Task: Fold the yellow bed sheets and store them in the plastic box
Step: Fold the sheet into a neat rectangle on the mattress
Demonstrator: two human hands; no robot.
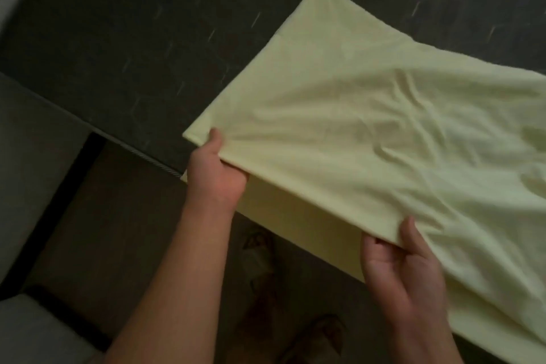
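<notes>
Two hands pinch the near edge of the yellow sheet point(369, 115). The left hand point(217, 174) has its thumb on top of the cloth and its fingers point(236, 176) tucked beneath, close to the corner at about nine o'clock. The right hand point(399, 263) does the same at about five o'clock, thumb laid over the hem and fingers curled under it. Both hold the fabric; neither is slack.

Between the two grips the edge runs fairly taut and straight. A lower layer of the same cloth hangs below it, so the sheet looks already doubled. Beyond the hands it spreads towards twelve and three o'clock over the dark bed point(133, 38), lying flat near its far corner and rumpled into soft creases on the right.

I judge it light, limp and thin: it will sag wherever it is unsupported, and it slides readily on the bed cover. It is not fragile, yet layers may slip apart if only the top one is pinched. The best hold is at the corners or hem, thumb above and fingers below, catching all layers and keeping tension across the edge while folding.

A floor point(133, 216) lies below at six o'clock, with blurred shoes point(260, 248) on it. No plastic box is in view.
</notes>
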